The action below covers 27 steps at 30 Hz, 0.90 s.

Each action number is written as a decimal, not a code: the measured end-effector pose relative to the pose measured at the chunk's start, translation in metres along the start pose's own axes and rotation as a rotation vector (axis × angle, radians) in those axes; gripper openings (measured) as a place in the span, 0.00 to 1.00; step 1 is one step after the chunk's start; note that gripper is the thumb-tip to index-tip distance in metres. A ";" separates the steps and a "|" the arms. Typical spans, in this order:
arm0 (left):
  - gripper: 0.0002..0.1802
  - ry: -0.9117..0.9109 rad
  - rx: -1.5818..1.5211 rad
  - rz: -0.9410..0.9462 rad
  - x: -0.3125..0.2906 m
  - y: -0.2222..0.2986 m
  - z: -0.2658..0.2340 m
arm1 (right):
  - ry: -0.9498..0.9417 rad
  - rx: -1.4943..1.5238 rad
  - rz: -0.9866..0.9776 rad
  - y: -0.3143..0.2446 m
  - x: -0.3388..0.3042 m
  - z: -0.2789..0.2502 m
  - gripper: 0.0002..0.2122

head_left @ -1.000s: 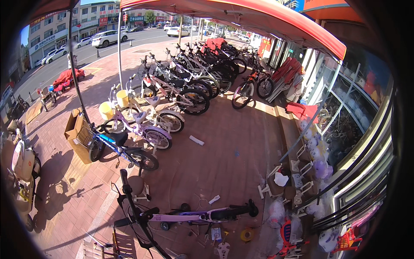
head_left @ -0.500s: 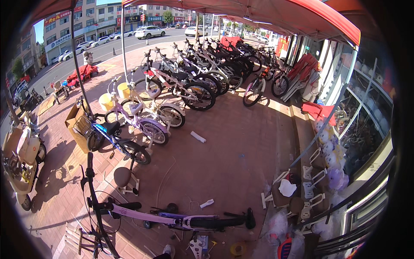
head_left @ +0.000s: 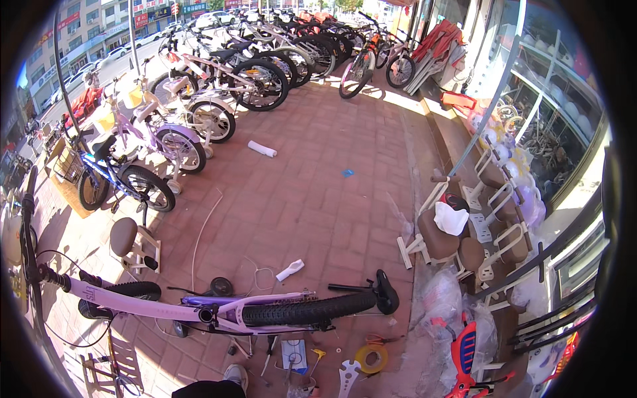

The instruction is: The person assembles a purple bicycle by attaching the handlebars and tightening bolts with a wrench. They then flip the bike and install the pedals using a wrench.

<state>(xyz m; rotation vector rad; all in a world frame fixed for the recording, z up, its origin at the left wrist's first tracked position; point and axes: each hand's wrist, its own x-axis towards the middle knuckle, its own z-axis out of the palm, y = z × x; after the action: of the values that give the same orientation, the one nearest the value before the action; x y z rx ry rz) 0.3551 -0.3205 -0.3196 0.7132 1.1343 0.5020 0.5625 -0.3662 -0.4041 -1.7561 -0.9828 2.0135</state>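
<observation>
Neither of my hands shows in the head view. In front of me is a light purple bicycle (head_left: 139, 308), its frame running left to right. Its black handlebar (head_left: 28, 232) reaches up at the left, and the black saddle (head_left: 385, 293) points out at the right end. A knobby black tyre (head_left: 308, 309) lies along the frame. Below the bicycle, my shoe (head_left: 235, 375) and dark trouser leg (head_left: 207, 390) show. Beside them on the paving are a flat silver wrench (head_left: 348, 377), a yellow-handled tool (head_left: 319, 355) and a yellow tape roll (head_left: 371, 359).
A round brown stool (head_left: 123, 237) stands at the left, near a blue child's bicycle (head_left: 126, 179). Parked bicycles (head_left: 259, 73) line the back. Brown seats with pale frames (head_left: 439, 232), plastic wrapping (head_left: 443, 298) and a red-and-blue toy-like piece (head_left: 464, 351) crowd the right by a step.
My view has tilted down and shifted right. The purple bicycle's handlebar now sits farther left, and more of the tools and the red-and-blue piece show. No hand appears in either frame.
</observation>
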 end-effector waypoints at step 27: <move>0.36 0.424 0.801 1.224 -0.077 0.051 0.018 | 0.593 -0.323 -1.144 -0.131 -0.148 0.026 0.18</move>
<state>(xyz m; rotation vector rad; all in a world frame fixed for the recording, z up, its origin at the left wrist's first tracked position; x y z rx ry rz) 0.3442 -0.3436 -0.2291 2.1096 1.1833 1.2840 0.5412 -0.3717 -0.2059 -1.2484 -1.5963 0.6172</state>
